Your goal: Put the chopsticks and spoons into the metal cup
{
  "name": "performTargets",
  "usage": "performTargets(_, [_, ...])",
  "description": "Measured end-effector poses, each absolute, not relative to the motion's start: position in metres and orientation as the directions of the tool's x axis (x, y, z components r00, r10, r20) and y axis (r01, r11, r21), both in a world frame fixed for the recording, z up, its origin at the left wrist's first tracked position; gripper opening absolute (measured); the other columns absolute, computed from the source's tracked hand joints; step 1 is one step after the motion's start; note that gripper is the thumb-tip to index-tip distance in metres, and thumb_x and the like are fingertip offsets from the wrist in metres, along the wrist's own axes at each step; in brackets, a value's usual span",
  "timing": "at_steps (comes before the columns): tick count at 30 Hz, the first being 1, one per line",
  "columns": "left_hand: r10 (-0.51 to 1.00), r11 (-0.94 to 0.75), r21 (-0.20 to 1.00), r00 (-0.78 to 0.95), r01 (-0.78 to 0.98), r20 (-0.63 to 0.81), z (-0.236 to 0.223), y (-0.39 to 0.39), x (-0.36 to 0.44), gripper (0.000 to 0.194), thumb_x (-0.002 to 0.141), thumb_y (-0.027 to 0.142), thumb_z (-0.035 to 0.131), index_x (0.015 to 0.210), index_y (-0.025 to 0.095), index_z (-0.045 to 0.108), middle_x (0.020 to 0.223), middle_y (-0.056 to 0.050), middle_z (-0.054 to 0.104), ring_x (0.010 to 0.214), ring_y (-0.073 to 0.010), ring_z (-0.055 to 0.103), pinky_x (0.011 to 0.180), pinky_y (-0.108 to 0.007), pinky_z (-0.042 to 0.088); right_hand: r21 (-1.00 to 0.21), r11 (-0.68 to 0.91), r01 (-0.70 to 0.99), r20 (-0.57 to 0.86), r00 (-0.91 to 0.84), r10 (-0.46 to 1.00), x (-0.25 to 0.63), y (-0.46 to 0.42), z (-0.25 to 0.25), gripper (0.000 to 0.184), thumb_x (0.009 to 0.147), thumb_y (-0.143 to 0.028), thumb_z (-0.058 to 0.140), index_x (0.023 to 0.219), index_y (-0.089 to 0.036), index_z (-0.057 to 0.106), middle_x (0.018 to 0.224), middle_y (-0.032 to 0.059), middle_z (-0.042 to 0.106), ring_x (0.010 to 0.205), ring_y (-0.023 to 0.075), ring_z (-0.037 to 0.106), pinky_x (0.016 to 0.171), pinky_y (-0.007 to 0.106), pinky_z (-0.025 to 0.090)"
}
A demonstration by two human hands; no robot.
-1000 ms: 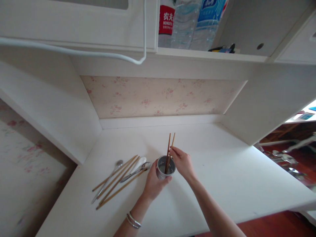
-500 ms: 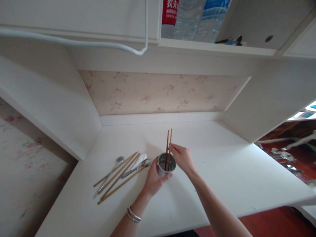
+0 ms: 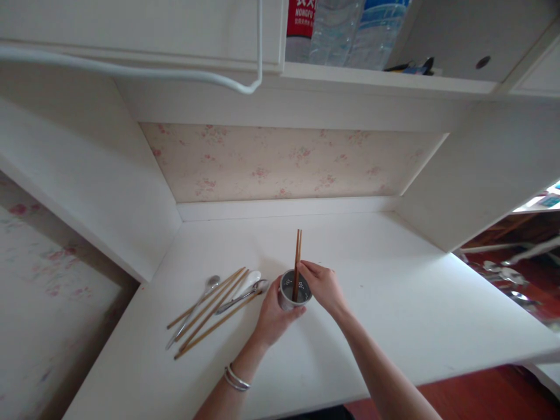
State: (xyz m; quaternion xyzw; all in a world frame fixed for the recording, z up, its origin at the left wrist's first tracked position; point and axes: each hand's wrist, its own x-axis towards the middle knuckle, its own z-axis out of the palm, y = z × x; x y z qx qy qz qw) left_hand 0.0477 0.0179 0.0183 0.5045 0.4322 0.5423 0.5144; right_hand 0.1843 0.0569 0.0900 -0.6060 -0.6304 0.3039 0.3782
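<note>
A small grey perforated metal holder stands on the white desk. My left hand is wrapped round its near side. Two brown wooden chopsticks stand upright in it, close together. My right hand pinches them just above the rim. To the left, several more chopsticks lie on the desk with a metal spoon, another metal spoon and a white spoon.
White side panels close in the desk on both sides, with flowered wallpaper at the back. A shelf above carries water bottles. A white cable hangs across the upper left. More spoons lie at the far right.
The two chopsticks have come together and stand straighter in the holder. My right hand has dropped slightly toward the rim. My left hand stays on the holder.
</note>
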Motion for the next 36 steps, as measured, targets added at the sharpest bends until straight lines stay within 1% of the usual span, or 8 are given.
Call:
performTargets(4, [0.993,-0.105,0.988,0.041,-0.113,0.11,0.02,0.018,0.047,0.073,0.058,0.023,0.083,0.126,0.02,0.054,0.121,-0.011,0.063,0.113,-0.0287,0.058,0.102,-0.046,0.043,-0.969,0.044,0.243,0.044,-0.003,0.999,0.194,0.044,0.067,0.044,0.085,-0.048,0.057,0.12,-0.021,0.063,0.114,0.0094,0.07,0.102,0.0251,0.067,0.088,0.039,0.053])
performTargets(8, [0.991,-0.111,0.989,0.065,-0.097,0.117,0.025,0.017,0.048,0.069,0.063,0.028,0.081,0.126,0.02,0.055,0.122,-0.011,0.064,0.112,-0.0297,0.058,0.1,-0.047,0.043,-0.99,0.09,0.104,0.077,-0.127,0.989,0.202,0.025,0.039,0.07,0.081,-0.04,0.067,0.142,-0.03,0.035,0.143,0.0086,0.048,0.129,0.0236,0.048,0.104,0.045,0.042])
performTargets(12, [0.979,-0.173,0.982,0.094,-0.073,0.18,0.028,0.016,0.051,0.068,0.065,0.03,0.08,0.127,0.02,0.053,0.123,-0.011,0.063,0.113,-0.0283,0.058,0.1,-0.044,0.044,-0.988,0.112,0.103,0.097,-0.138,0.986,0.196,0.015,0.025,0.092,0.071,-0.034,0.078,0.146,-0.03,0.024,0.143,0.0097,0.047,0.13,0.025,0.047,0.109,0.049,0.035])
performTargets(16, [0.959,-0.276,0.947,0.115,0.165,0.26,0.024,0.007,0.037,0.065,0.07,0.026,0.075,0.13,0.022,0.052,0.13,-0.011,0.058,0.119,-0.0284,0.055,0.102,-0.045,0.043,-0.969,0.194,0.152,0.181,-0.096,0.979,0.187,0.017,0.022,0.078,0.068,-0.033,0.08,0.135,-0.023,0.042,0.13,0.0113,0.058,0.12,0.0285,0.055,0.105,0.049,0.039])
performTargets(19, [0.958,-0.283,0.84,0.105,0.463,0.265,0.022,-0.007,0.006,0.058,0.077,0.027,0.069,0.131,0.023,0.05,0.127,-0.011,0.06,0.115,-0.0261,0.057,0.099,-0.043,0.046,-0.962,0.204,0.18,0.195,-0.068,0.978,0.186,0.019,0.015,0.075,0.066,-0.034,0.081,0.131,-0.022,0.046,0.128,0.0113,0.06,0.118,0.0304,0.055,0.104,0.052,0.04])
performTargets(22, [0.941,-0.3,0.617,0.119,0.727,0.318,0.022,-0.02,-0.037,0.024,0.088,0.028,0.055,0.111,0.024,0.062,0.111,-0.006,0.067,0.106,-0.0226,0.062,0.097,-0.041,0.048,-0.974,0.181,0.138,0.18,-0.019,0.983,0.186,0.019,0.001,0.077,0.064,-0.037,0.081,0.132,-0.023,0.047,0.126,0.012,0.061,0.118,0.0324,0.055,0.102,0.054,0.041])
performTargets(28, [0.942,-0.192,0.188,0.128,0.963,0.309,0.015,-0.031,-0.098,0.023,0.087,0.025,0.053,0.106,0.024,0.064,0.1,-0.005,0.07,0.093,-0.0254,0.066,0.082,-0.039,0.053,-0.982,0.172,0.079,0.17,-0.029,0.985,0.186,0.02,-0.013,0.076,0.062,-0.039,0.082,0.13,-0.023,0.05,0.125,0.0113,0.062,0.118,0.034,0.055,0.099,0.053,0.046])
performTargets(36, [0.955,-0.218,0.115,0.187,0.969,0.232,0.005,-0.025,-0.095,0.027,0.091,0.021,0.04,0.093,0.023,0.067,0.089,-0.006,0.069,0.082,-0.0239,0.067,0.074,-0.037,0.052,-0.959,0.216,0.182,0.209,-0.054,0.976,0.19,0.018,-0.013,0.078,0.064,-0.039,0.081,0.133,-0.024,0.047,0.129,0.0117,0.058,0.121,0.0337,0.053,0.103,0.053,0.041])
